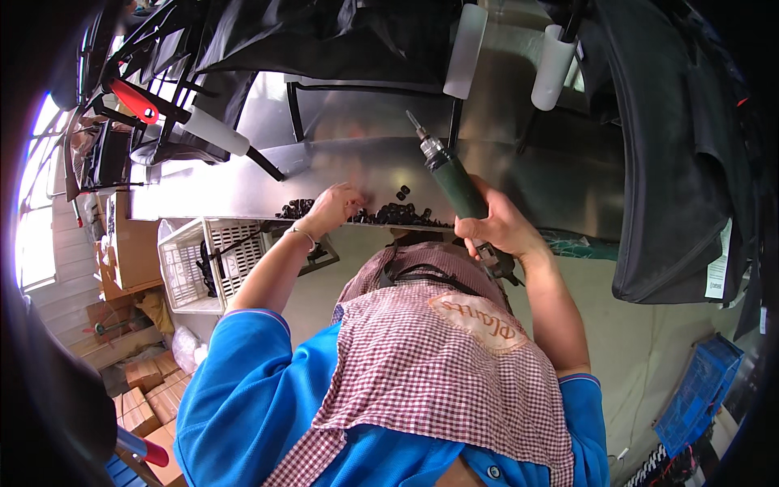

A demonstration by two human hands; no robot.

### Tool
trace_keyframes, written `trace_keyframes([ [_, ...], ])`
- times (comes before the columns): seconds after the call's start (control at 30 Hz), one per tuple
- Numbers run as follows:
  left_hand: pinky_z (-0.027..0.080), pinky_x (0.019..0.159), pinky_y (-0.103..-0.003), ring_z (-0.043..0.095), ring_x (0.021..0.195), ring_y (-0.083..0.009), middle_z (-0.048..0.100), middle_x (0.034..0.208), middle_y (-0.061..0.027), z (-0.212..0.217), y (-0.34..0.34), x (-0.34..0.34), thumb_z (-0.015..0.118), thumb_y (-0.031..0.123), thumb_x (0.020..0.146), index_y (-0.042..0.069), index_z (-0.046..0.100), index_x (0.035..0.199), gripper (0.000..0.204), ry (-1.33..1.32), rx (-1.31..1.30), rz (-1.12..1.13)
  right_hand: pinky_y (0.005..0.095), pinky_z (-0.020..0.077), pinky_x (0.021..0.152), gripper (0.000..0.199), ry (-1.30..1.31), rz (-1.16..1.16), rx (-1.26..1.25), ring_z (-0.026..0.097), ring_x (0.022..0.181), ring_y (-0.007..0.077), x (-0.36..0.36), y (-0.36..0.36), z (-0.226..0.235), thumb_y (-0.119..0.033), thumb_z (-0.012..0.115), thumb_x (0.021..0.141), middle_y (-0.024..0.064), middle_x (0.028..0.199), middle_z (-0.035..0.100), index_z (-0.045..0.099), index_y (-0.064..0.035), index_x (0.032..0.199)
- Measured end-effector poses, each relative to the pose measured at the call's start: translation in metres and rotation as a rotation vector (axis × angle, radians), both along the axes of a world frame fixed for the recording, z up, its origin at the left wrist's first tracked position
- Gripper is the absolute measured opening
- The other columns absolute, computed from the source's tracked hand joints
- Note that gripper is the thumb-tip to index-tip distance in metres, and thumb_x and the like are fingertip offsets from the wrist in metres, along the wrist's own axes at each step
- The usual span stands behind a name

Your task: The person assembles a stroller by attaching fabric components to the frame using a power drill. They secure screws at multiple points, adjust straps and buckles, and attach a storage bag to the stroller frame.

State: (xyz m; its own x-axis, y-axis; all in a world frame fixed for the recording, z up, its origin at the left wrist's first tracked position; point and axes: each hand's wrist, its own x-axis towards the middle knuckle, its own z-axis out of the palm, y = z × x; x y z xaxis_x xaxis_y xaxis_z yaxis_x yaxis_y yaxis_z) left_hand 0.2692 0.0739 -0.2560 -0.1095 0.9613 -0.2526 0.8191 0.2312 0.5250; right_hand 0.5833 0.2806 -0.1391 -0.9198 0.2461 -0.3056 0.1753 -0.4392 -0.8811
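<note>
Plainly, we hold the green power screwdriver point(454, 183) in our right hand point(495, 227), fingers wrapped tight round its barrel. The bit tip is tilted up toward eleven o'clock, clear of the work, we judge so it stays ready without catching anything. Our left hand point(333, 207) reaches to nine o'clock of the tool, its fingertips pinched together over the heap of small black parts point(389, 215); whether one piece is already gripped we cannot tell. The parts lie along the near edge of the shiny metal bench point(365, 162), close to both hands, likely so we can pick them quickly. They look like short dark rings or caps, glossy and loosely piled. At eight o'clock below the bench sits a white plastic crate point(195, 268); black fabric point(665, 162) hangs at three o'clock.
</note>
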Motion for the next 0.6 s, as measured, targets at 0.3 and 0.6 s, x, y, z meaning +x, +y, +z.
trace_keyframes([
  [0.3,0.051,0.060,-0.030,0.064,0.065,-0.0195,0.066,0.074,-0.0108,0.000,0.015,0.006,0.067,0.000,0.077,0.002,0.065,0.083,0.007,-0.206,-0.001,0.143,0.0269,0.0489,0.049,0.089,0.015,0.017,0.001,0.059,0.054,0.0138,0.008,-0.015,-0.004,-0.032,0.084,0.073,0.0058,0.079,0.057,0.035,0.0004,0.139],
  [0.6,0.056,0.064,-0.026,0.065,0.074,-0.0159,0.067,0.086,-0.0094,0.105,0.125,0.075,0.065,0.002,0.090,-0.006,0.064,0.109,0.021,-1.101,0.323,0.639,0.0276,0.0530,0.070,0.097,-0.056,-0.030,0.087,0.060,0.082,0.0147,0.028,-0.029,0.011,-0.038,0.089,0.068,0.0057,0.102,0.054,0.037,0.0020,0.139],
])
